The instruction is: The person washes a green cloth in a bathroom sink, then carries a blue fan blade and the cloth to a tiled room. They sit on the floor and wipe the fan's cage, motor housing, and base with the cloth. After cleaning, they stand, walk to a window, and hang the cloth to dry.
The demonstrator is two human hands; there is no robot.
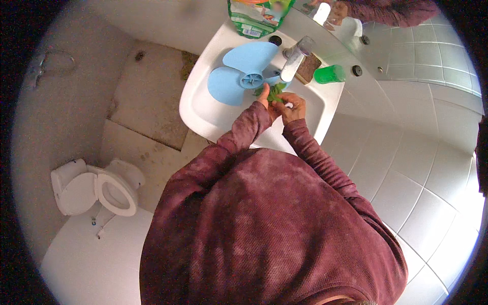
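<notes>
A light blue three-bladed fan blade with a ribbed round hub lies in the white sink, one blade partly under the tap. Just in front of its hub, both my hands are together over the basin. My left hand has its thumb up against a crumpled, leafy-looking green piece, whose exact kind I cannot make out. My right hand pinches the same piece from the other side. A small white spot shows by the right fingers, too small to name. The lower fingers of both hands are partly hidden.
A metal tap rises from the sink's back rim, beside a brown sponge-like block and a green cup. A green pouch and a black cap stand at the back left. A toilet is at left; a mirror at right.
</notes>
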